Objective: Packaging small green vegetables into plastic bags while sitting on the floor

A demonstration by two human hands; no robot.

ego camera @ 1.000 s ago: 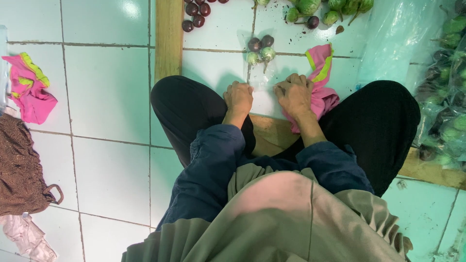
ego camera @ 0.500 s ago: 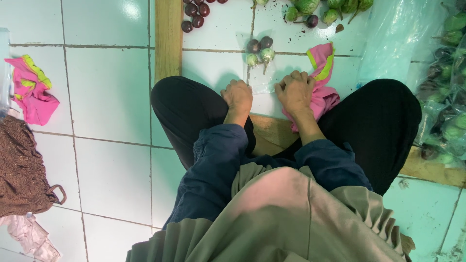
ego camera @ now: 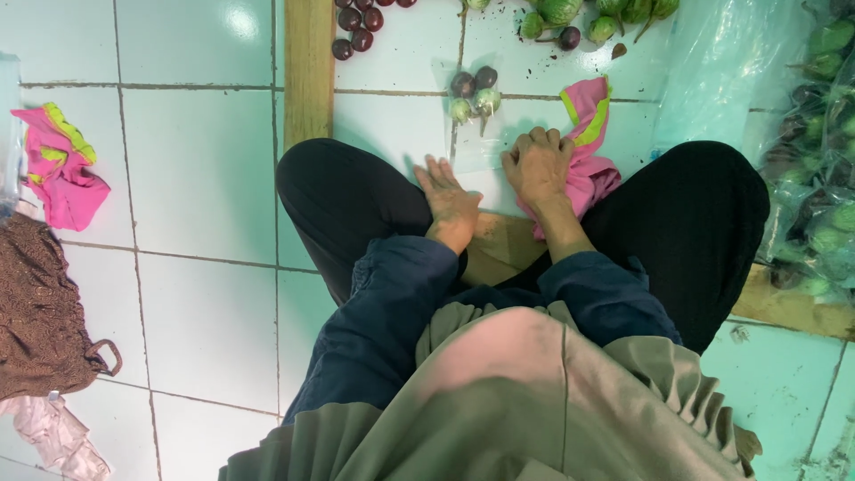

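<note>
- Right now, from the head camera, you look straight down at your own lap; you sit cross-legged on a pale tiled floor [ego camera: 205, 187], black trousers over both knees, dark blue sleeves on both arms.
- Your left hand [ego camera: 448, 198] lies flat, palm down, fingers spread apart; it holds nothing; its fingertips rest on the tile just short of the near edge of a small clear plastic bag [ego camera: 476, 120].
- Your right hand [ego camera: 537, 167] is curled, knuckles up, fingers drawn together; it presses on the bag's near right corner and on a pink cloth [ego camera: 590, 151] with a yellow-green stripe; whether the fingers actually pinch the plastic or the cloth, you cannot tell.
- That bag lies flat on the tile straight ahead of you, between the two hands and a little beyond them; inside sit a few small round eggplants [ego camera: 474, 93], two dark purple, two pale green, bunched at the far end.
- Beyond the bag, loose dark purple eggplants [ego camera: 354, 27] lie near the top edge, with green ones [ego camera: 583, 16] to their right.
- A wooden plank [ego camera: 308, 71] runs away from your left knee; another wooden piece shows under your wrists.
- On your right, large clear bags [ego camera: 815, 178] full of green and purple eggplants lie against your knee.
- Far to your left, well apart, lie a second pink cloth [ego camera: 55, 169] and a brown cloth [ego camera: 40, 312].
</note>
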